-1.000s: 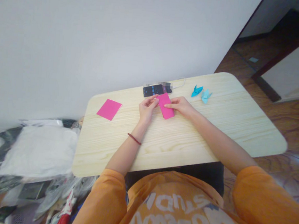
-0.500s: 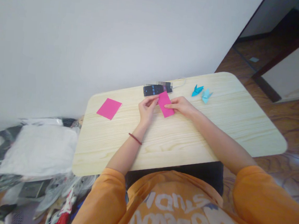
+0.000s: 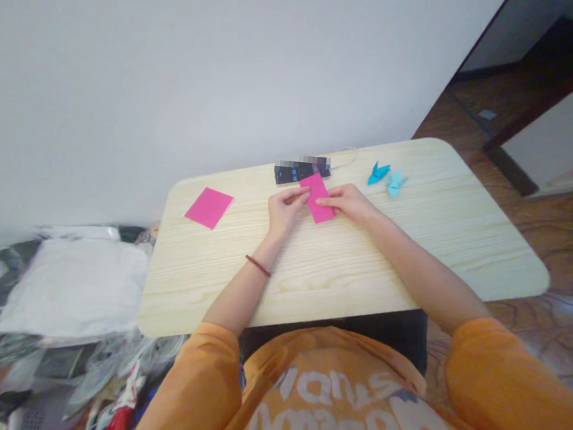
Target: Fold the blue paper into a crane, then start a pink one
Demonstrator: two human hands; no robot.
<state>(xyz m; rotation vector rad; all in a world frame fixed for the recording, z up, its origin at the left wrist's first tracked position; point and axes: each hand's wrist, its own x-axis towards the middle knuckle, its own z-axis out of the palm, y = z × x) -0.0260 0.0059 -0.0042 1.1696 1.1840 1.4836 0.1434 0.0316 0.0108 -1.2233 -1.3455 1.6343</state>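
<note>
A pink sheet of origami paper [image 3: 319, 208], folded to a narrow rectangle, is held between my two hands over the middle of the table. My left hand [image 3: 286, 207] pinches its left edge between thumb and fingers. At the right edge, my right hand [image 3: 346, 201] grips it with the thumb on top and the other fingers behind. Farther left lies a flat pink square of paper [image 3: 209, 208], possibly a stack. Two folded paper figures, one darker blue [image 3: 379, 174] and one pale blue [image 3: 395, 183], rest to the right of my hands.
A phone [image 3: 290, 174] with a lit timer lies behind the held paper, with a white cable [image 3: 347, 159] beside it. The pale wooden table [image 3: 362, 268] meets a white wall. Plastic-wrapped bundles [image 3: 74, 287] are piled on the left.
My left fingers have shifted slightly right, farther onto the pink paper's edge. The paper's top has tilted a little to the left. My right hand keeps its grip.
</note>
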